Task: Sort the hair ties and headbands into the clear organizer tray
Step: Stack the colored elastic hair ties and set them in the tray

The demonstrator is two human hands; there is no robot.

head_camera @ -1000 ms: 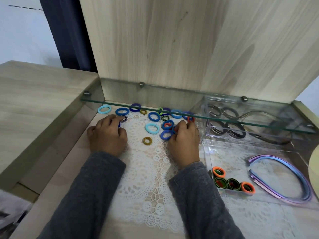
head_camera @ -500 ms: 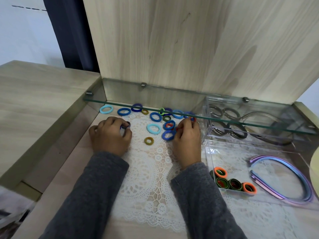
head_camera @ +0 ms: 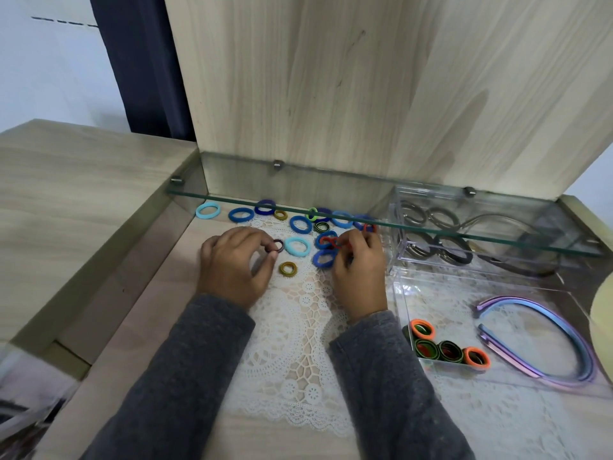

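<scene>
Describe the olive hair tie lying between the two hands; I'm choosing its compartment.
The olive hair tie is a small, thick, fabric-looking ring in mustard-olive. It lies flat on the white lace mat, between the left hand and right hand, just nearer than a light blue tie. Neither hand appears to touch it.

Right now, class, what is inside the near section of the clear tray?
Orange and dark green hair ties stand in a row at its left; purple-blue headbands lie on the right. The ties hide anything behind them.
</scene>
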